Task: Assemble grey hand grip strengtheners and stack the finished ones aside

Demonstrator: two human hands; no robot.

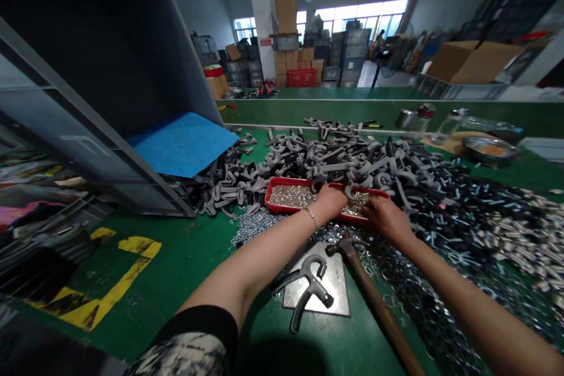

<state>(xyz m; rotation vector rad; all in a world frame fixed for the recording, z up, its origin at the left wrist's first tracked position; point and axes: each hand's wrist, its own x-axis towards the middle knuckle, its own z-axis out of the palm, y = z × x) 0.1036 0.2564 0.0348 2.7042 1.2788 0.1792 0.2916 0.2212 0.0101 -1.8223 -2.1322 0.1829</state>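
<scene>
My left hand point(331, 202), with a bracelet at the wrist, dips into a red tray point(288, 209) of small shiny metal parts. Its fingers look bunched together, and whatever they hold is hidden. To its right, my right hand point(388, 218) bends over the tray's right part with its fingers curled in a pinch; I cannot make out what is in them. In front of the tray, a grey and black hand grip exerciser point(311, 285) lies on a metal plate point(339, 299). A claw hammer point(370, 288) with a wooden handle rests beside the plate.
Grey plastic grip parts point(295, 153) are heaped behind the tray. Loose metal rings point(432, 305), springs and pale cylindrical pieces point(520, 229) spread to the right. A tilted grey crate point(145, 182) with a blue sheet point(185, 144) stands at left. Jars point(452, 123) stand at back right.
</scene>
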